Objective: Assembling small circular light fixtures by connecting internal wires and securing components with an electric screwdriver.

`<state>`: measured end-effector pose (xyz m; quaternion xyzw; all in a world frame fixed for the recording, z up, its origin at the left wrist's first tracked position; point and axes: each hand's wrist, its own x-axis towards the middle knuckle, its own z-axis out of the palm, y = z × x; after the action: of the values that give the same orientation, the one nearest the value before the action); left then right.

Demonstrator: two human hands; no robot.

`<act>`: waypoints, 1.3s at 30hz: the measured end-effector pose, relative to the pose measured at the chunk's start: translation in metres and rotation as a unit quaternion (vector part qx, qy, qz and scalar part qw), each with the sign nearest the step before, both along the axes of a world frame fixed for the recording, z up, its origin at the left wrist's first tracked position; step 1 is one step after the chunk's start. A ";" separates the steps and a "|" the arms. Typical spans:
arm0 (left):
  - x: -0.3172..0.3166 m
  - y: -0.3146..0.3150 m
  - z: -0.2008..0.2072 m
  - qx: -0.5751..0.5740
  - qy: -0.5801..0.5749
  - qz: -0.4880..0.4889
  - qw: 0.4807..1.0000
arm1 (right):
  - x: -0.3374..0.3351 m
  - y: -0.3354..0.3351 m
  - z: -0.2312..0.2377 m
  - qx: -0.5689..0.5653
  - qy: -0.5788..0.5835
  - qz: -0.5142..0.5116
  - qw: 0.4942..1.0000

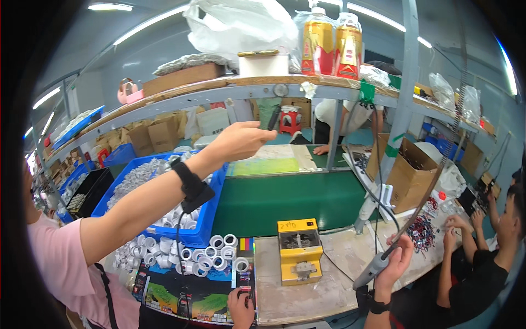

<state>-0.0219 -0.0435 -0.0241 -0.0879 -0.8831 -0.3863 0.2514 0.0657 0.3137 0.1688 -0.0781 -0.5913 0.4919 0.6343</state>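
Observation:
My right hand (393, 266), at the lower right, is wrapped round a grey corded electric screwdriver (372, 272), its lower end tilted down to the left. A black strap sits on that wrist. At the bottom edge my left hand (241, 308) is closed round a small dark and reddish thing that its fingers mostly hide. It is over the right edge of a colourful printed mat (183, 296). Loose white plastic rings (205, 257) lie on the mat above it. Between my hands, farther back, stands a yellow screw feeder (299, 253).
A co-worker's pink-sleeved arm (145, 203) crosses above the blue bin (193, 237) of white parts, its hand near a hanging black tool (274, 117). Behind the bench runs a green belt (285, 200). Another screwdriver (366, 211) hangs near the carton (408, 178); co-workers sit at right.

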 end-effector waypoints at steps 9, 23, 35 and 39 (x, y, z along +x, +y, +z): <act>0.003 0.003 -0.012 -0.004 -0.042 -0.011 0.999 | 0.001 -0.002 -0.005 0.025 0.001 0.058 0.998; 0.003 0.030 0.026 -0.106 -0.012 -0.115 0.988 | 0.022 0.004 -0.041 -0.047 -0.092 0.154 0.983; 0.000 0.047 0.031 -0.136 -0.018 -0.095 0.986 | 0.014 0.002 -0.051 0.036 -0.139 0.263 0.954; 0.013 0.060 0.051 -0.126 -0.091 -0.054 0.986 | 0.011 0.006 -0.054 0.045 -0.140 0.269 0.952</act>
<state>-0.0088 0.0165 0.0272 -0.1309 -0.9378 -0.2916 0.1357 0.0768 0.3201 0.1145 0.0446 -0.6948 0.6011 0.3924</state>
